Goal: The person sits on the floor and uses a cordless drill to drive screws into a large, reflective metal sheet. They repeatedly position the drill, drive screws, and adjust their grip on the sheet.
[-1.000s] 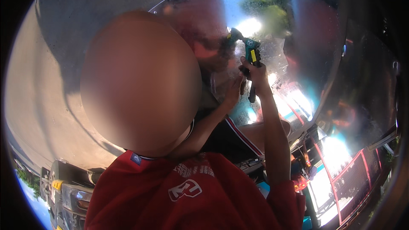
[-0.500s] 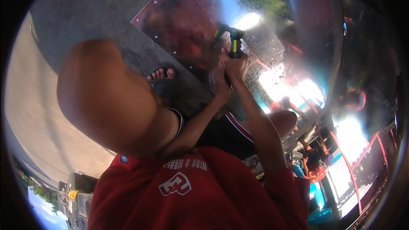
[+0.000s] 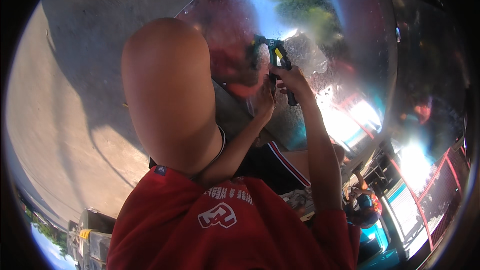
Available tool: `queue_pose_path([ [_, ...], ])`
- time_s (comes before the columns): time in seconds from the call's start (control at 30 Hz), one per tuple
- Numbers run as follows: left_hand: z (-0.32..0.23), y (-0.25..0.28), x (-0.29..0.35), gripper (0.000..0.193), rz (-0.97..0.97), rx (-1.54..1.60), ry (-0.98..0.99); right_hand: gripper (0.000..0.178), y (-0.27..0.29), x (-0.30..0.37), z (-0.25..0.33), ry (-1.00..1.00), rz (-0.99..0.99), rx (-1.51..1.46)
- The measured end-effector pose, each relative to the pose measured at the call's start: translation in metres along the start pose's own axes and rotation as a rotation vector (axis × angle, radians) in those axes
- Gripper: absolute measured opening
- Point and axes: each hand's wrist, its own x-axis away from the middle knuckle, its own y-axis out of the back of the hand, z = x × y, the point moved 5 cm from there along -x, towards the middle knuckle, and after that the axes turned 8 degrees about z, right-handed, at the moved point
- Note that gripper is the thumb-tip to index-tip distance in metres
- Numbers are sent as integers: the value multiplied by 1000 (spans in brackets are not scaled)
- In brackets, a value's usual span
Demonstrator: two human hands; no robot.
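The largest thing in view is the shiny metal sheet [image 3: 330, 45], a mirror-bright panel that fills the upper right and reflects sky and trees; everything else is best placed against it. To its left lies bare concrete ground [image 3: 75, 85]. Between the camera and the sheet's near edge rises the person's bent knee [image 3: 167, 90], above a red shirt [image 3: 220, 225].

Over the sheet's near left part, the right hand [image 3: 295, 81] is wrapped closed around the handles of a black hand tool with a yellow mark [image 3: 279, 62]. The tool's long axis runs from the fist up and slightly left, away from the person, so its head sits farther onto the sheet than the grip does. Whether the head touches the metal cannot be told.

The left hand [image 3: 263, 101] lies just beside and below the right, nearer the sheet's edge, fingers curled; it seems pressed on the sheet, and whether it pinches anything small cannot be told.
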Motion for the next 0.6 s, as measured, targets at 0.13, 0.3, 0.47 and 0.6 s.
queue_pose_path([
  [0.13, 0, -6, -1, 66, 57, -11, 84, 50, -14, -13, -14, -26, -120, 53],
  [0.3, -12, -4, 2, 61, -52, -134, -39, 43, -27, -24, -23, 73, -270, 62],
  [0.47, -13, -3, 5, 56, -65, -86, 1, 42, -34, -20, -16, 140, -317, 28],
  [0.6, -5, 1, 2, 49, -61, 192, -86, 52, -39, -16, -11, 115, -335, 26],
])
